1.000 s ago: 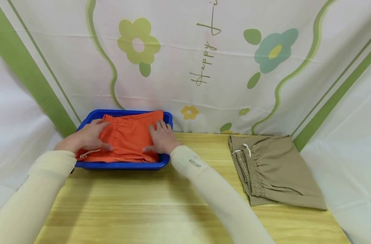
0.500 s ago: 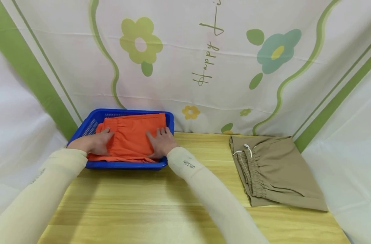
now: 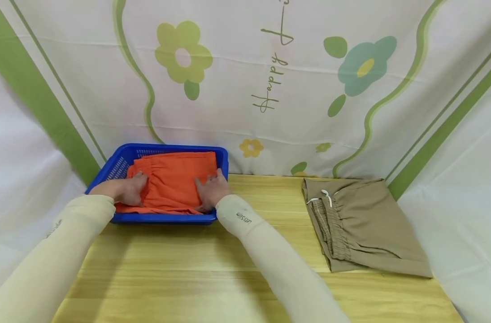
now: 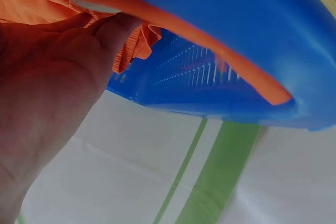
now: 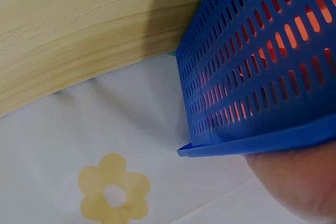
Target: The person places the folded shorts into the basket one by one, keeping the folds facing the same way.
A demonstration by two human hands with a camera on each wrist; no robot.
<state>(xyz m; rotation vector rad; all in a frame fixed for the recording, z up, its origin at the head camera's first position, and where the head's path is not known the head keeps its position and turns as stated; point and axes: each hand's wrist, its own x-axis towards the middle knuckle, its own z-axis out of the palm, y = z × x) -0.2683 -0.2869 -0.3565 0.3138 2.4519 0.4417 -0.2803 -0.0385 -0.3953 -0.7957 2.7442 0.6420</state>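
Folded orange shorts [image 3: 176,175] with a gathered elastic waistband lie in a blue plastic basket [image 3: 164,219] at the left of the table. My left hand [image 3: 128,188] presses at their waistband end, its fingertips on the cloth. In the left wrist view its fingers [image 4: 113,30] reach in against the orange fabric, beside the slotted basket wall. At the opposite end my right hand [image 3: 213,190] rests on the shorts near the basket's right rim, thumb and fingers spread. The right wrist view shows mostly the basket's outer wall [image 5: 236,85]; that hand's fingers are hidden there.
Folded khaki shorts [image 3: 374,220] with a white drawstring lie at the right of the wooden table [image 3: 168,269]. A white floral cloth [image 3: 229,89] hangs right behind the basket, with more white cloth at both sides.
My left hand has shifted right and down onto the waistband end, and the drawstring is now out of sight. The shorts sit lower and flatter in the basket. The right hand has edged slightly left.
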